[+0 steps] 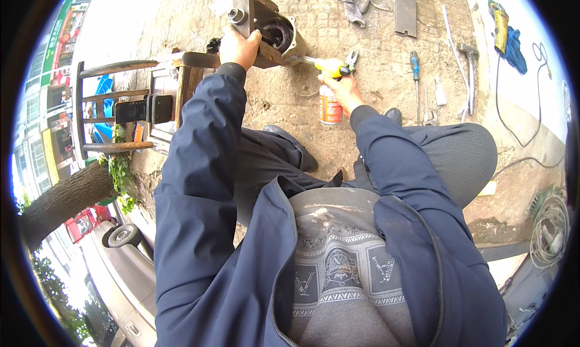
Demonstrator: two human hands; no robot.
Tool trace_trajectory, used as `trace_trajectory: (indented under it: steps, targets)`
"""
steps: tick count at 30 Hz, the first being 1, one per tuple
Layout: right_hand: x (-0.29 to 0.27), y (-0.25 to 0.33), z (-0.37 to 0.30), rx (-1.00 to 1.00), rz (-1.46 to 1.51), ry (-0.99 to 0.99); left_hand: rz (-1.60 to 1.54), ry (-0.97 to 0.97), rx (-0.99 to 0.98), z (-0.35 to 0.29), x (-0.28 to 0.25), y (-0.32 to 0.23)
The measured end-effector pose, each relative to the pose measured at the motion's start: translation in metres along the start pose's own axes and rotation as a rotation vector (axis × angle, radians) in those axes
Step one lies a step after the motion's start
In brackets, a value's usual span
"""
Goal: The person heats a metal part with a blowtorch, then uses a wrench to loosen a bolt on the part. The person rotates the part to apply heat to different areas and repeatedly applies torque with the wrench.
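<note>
Holding a thick, dark rectangular steel plate point(244, 1) in the left hand point(240, 48), up near the top of the view, with the grip closed around its near end. Got a shiny round steel fitting point(237, 16) poking out of that plate, and right beside it a grimy metal housing point(295, 44) with a wide, ring-shaped opening, dark inside. Can't make out the support under it. Grasping a yellow-headed gas torch point(329, 67) in the right hand point(345, 94), with the grip wrapped around it just above its red-and-white can point(330, 109), and aiming its metal nozzle tube point(307, 61) left at the housing. Can't tell about actual contact there, tbh. Seeing open pliers point(351, 58) right by the torch head too, but can't call touching or apart. Looking right along the dirty ground point(380, 51), spotting a blue-handled screwdriver point(415, 63), then a long pale stick point(453, 42) and a metal hammer point(468, 48). Noticing a flat dark rectangular sheet point(406, 16) and a crumpled grey rag point(355, 4) farther up, plus a yellow corded power tool point(499, 28) next to a bunched blue cloth point(516, 51). Got a brown slatted wooden chair point(118, 66) off left, with a dark phone point(130, 111) by its slats.
</note>
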State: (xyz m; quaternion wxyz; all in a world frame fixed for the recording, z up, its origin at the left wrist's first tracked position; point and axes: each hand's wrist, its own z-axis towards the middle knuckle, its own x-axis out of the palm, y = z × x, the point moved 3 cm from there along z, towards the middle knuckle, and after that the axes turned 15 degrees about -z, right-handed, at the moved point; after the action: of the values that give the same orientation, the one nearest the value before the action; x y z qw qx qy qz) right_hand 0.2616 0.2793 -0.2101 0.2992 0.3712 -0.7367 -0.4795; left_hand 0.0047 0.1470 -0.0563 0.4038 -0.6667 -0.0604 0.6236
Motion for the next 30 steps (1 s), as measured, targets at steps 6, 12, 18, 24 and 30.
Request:
trace_trajectory:
  steps: [6, 12, 18, 24, 30]
  targets:
    - [-0.008, -0.005, 0.002, 0.096, 0.026, -0.092, -0.007, 0.004, -0.038, 0.0, 0.0, 0.002]
    - [-0.01, -0.004, 0.004, 0.085, 0.054, -0.141, -0.001, -0.009, -0.049, -0.002, 0.0, -0.001]
    - [-0.008, -0.003, 0.004, 0.031, 0.018, -0.069, -0.003, -0.015, -0.023, -0.001, 0.001, 0.0]
    - [-0.011, -0.002, 0.005, 0.07, 0.061, -0.078, 0.011, -0.027, 0.009, -0.001, 0.002, 0.003]
    - [-0.01, 0.002, 0.007, 0.079, 0.072, -0.061, -0.005, -0.03, -0.002, -0.001, 0.001, 0.002]
